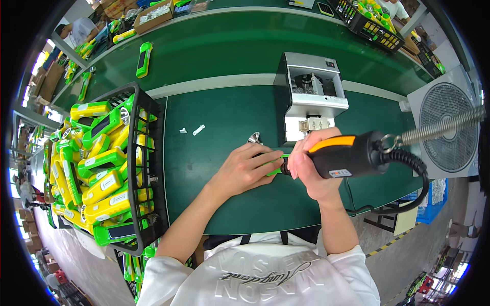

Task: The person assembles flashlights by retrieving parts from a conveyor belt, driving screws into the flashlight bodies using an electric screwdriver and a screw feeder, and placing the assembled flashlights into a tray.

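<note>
My right hand (317, 171) is wrapped round a black electric screwdriver (352, 155) with an orange strip, held nearly level. Its tip end points left, at a green flashlight (274, 165) lying under my left hand (244, 167). The fingers of my left hand are curled over that flashlight and press it to the green table, hiding most of it. Just beyond those fingers a shiny reflector cone (254, 137) shows. Whether the bit touches a screw is hidden by my hands.
A silver screw feeder (315, 102) stands beyond my right hand. To the left, a black basket (137, 173) is heaped with yellow-green flashlights. Small white parts (199, 129) lie on the table. A coil spring (444, 125) holds the screwdriver from the right, near a fan (445, 122).
</note>
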The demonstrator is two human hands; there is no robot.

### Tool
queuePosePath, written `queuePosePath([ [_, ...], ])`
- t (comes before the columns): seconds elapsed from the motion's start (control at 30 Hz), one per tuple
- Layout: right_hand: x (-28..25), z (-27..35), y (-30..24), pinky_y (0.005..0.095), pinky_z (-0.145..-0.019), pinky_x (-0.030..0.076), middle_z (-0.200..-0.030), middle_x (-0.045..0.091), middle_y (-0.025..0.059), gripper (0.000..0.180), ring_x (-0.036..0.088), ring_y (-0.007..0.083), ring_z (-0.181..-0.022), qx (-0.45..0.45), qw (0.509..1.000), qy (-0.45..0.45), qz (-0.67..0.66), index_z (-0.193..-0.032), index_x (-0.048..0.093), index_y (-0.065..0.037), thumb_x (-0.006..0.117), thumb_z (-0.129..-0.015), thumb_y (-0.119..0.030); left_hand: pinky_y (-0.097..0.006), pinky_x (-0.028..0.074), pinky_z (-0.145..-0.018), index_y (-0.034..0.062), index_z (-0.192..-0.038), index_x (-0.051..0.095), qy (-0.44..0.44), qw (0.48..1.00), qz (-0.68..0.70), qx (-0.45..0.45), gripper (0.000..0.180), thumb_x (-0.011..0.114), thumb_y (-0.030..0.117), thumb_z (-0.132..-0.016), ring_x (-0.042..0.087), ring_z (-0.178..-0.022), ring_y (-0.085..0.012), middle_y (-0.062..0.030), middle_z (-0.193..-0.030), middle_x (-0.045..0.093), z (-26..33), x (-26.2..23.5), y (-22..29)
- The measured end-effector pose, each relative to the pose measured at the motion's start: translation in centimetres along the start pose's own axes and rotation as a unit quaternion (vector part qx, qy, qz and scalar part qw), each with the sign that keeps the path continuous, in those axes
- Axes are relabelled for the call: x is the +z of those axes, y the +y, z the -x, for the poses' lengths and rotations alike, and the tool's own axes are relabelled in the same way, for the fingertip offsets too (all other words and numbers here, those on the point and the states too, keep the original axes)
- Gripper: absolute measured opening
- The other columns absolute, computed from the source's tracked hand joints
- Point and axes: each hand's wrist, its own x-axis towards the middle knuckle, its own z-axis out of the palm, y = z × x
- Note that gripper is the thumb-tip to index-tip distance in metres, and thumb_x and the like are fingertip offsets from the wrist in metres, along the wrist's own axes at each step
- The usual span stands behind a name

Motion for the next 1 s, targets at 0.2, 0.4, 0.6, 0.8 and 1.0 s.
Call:
queuePosePath([
  [0.2,0.4,0.5,0.5,0.0228,-0.06,0.043,-0.078,0.058,0.0034,0.025,0.053,0.0074,-0.065,0.007,0.998,0.0,-0.055,-0.097,0.051,-0.002,0.069,-0.08,0.004,-0.037,0.055,-0.078,0.0032,-0.097,0.071,-0.009,1.0,-0.001,0.0,0.038,0.079,0.013,-0.062,0.064,-0.096,-0.0215,-0.004,-0.113,0.068,0.3,0.2,-0.1],
  [0.4,0.5,1.0,0.6,0.0229,-0.06,0.046,-0.081,0.059,0.0039,0.029,0.055,0.0077,-0.065,-0.029,0.998,-0.042,-0.023,-0.1,0.05,-0.003,0.069,-0.079,0.007,-0.039,0.055,-0.075,0.0038,-0.095,0.067,0.007,1.0,0.005,0.002,0.035,0.081,0.015,-0.065,0.066,-0.093,-0.0253,-0.0074,-0.102,0.069,0.1,0.1,0.1],
  [0.6,0.5,0.5,0.3,0.0282,-0.05,0.047,-0.071,0.053,0.0078,0.025,0.055,0.0148,-0.056,-0.062,0.995,-0.07,0.042,-0.102,0.043,-0.003,0.059,-0.087,0.007,-0.036,0.055,-0.079,0.0038,-0.102,0.069,-0.012,1.0,0.001,-0.016,0.038,0.079,0.013,-0.067,0.064,-0.097,-0.0214,-0.0036,-0.112,0.068,0.5,0.3,0.0],
  [0.8,-1.5,0.6,-1.4,0.029,-0.053,0.047,-0.076,0.058,0.0068,0.029,0.054,0.0129,-0.056,-0.072,0.992,0.001,-0.099,-0.108,0.049,-0.004,0.065,-0.084,0.004,-0.039,0.055,-0.078,0.0029,-0.101,0.067,-0.016,1.0,0.001,-0.017,0.039,0.081,0.013,-0.066,0.065,-0.098,-0.0249,-0.0073,-0.113,0.067,0.5,0.5,-0.1],
  [1.0,-4.6,-2.6,-4.8,0.0317,-0.046,0.043,-0.062,0.044,0.0044,0.019,0.042,0.0145,-0.046,-0.17,0.971,0.14,-0.098,-0.107,0.042,-0.005,0.051,-0.09,-0.005,-0.038,0.056,-0.08,0.0043,-0.105,0.067,-0.019,0.999,-0.028,-0.019,0.04,0.08,0.012,-0.068,0.065,-0.098,-0.0245,-0.0079,-0.115,0.067,0.3,0.3,0.5],
])
